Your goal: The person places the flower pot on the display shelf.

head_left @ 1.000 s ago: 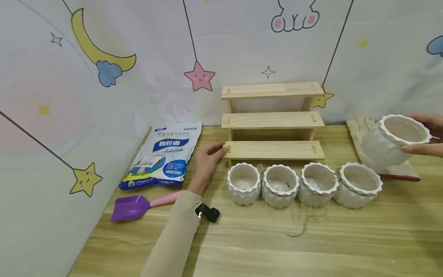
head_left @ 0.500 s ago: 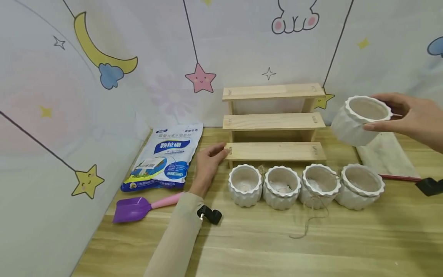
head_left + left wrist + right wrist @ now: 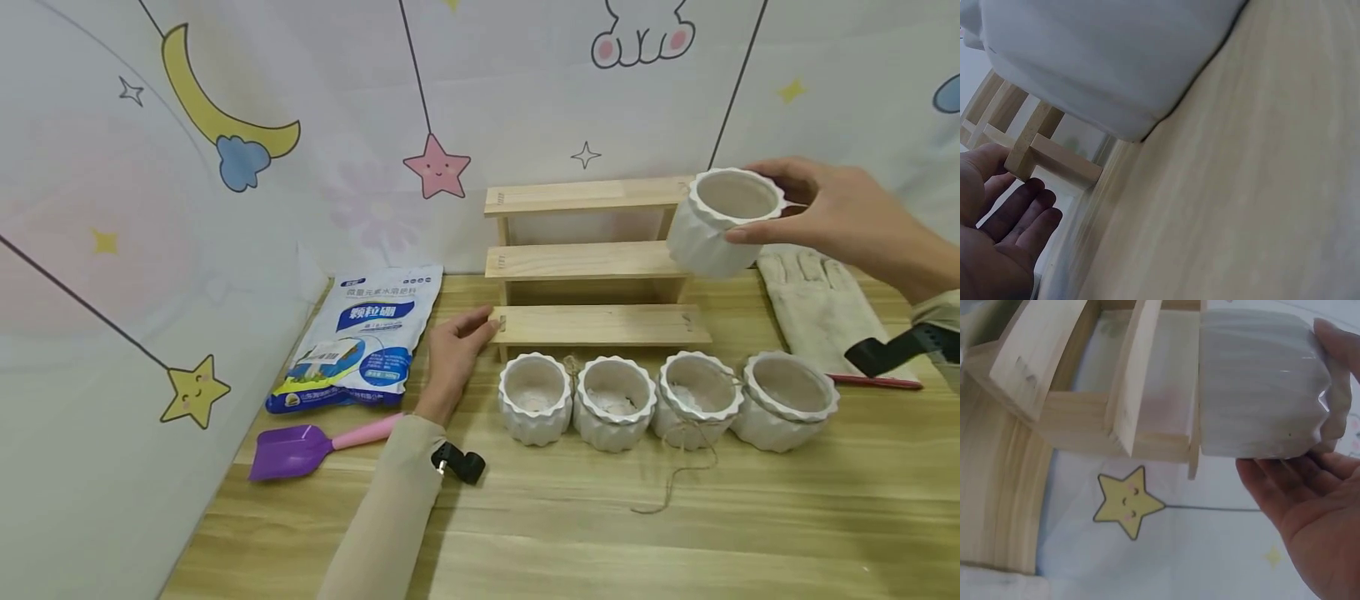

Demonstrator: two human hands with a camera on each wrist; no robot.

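In the head view my right hand (image 3: 840, 208) grips a white fluted flowerpot (image 3: 705, 233), thumb on the near side and fingers behind. The pot tilts slightly and overlaps the right end of the top board of a three-tier wooden plant stand (image 3: 600, 325). From the right wrist, the pot's base (image 3: 1205, 381) appears right at that board. My left hand (image 3: 453, 354) holds the left end of the lowest board; the left wrist view has thumb and fingers around the board end (image 3: 1022, 150). Several similar pots (image 3: 615, 404) stand in a row before the stand, some with twine.
Left of the stand lie a white and blue fertilizer bag (image 3: 360, 333) and a purple shovel (image 3: 292, 450) with a pink handle. Cloth work gloves (image 3: 810, 308) lie at the right. Twine (image 3: 671, 483) trails from one pot onto the table. A printed curtain (image 3: 345, 100) hangs behind.
My right hand has carried the flowerpot leftward and up, from over the gloves to the right end of the top board. The left hand has stayed at the lowest board.
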